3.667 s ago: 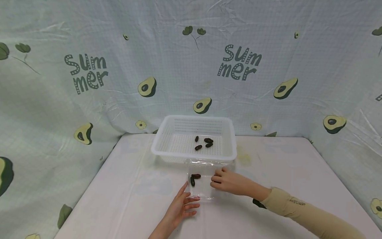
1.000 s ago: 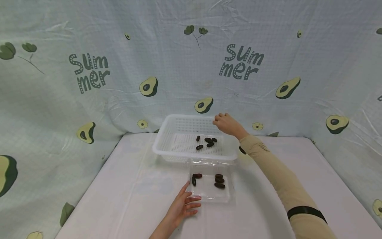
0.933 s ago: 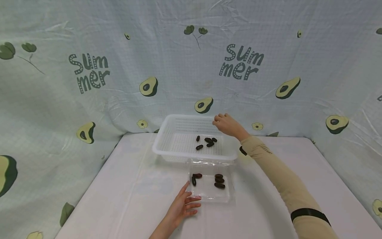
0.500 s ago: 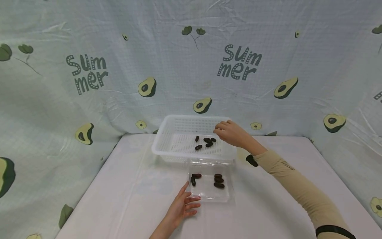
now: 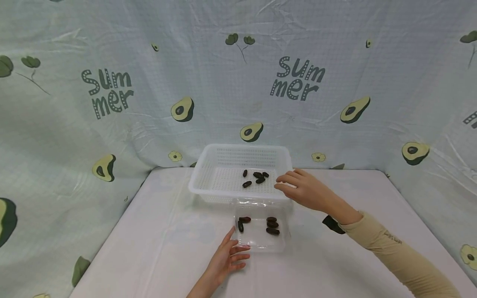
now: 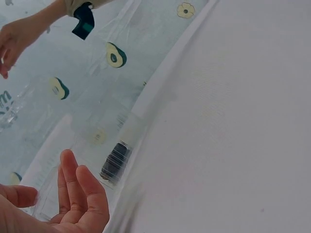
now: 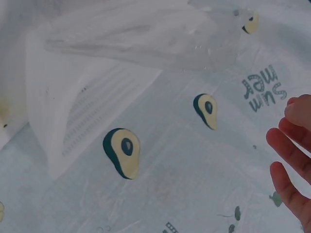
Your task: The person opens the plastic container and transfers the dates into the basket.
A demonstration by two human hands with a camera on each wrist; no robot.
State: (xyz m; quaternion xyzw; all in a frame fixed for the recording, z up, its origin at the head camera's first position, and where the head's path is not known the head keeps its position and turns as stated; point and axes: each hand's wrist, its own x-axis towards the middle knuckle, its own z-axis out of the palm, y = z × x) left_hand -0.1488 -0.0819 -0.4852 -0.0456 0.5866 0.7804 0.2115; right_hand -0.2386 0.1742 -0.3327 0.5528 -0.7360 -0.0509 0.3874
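My left hand (image 5: 225, 257) lies at the left side of a clear plastic box (image 5: 257, 241), its fingers spread and a fingertip touching or very near the wall. Inside the box, two dark, wrinkled dates (image 5: 240, 226) lie at the left and several dates (image 5: 273, 231) line up at the right. Behind it stands a white plastic basket (image 5: 238, 193), with several dates (image 5: 247, 184) on its floor. My right hand (image 5: 307, 190) hovers beside the basket's front right corner, fingers loosely bent. Nothing shows between the right fingers (image 7: 286, 145) in the right wrist view.
The box's clear lid (image 7: 160, 39) shows in the right wrist view, partly in front of the basket. A white-covered table (image 5: 179, 256) carries everything, and a curtain (image 5: 223, 82) printed with avocados hangs behind it.
My right hand went from the box to the basket's far right side, then came back toward its front right corner. The dates at the box's right came into view. My left hand stayed put.
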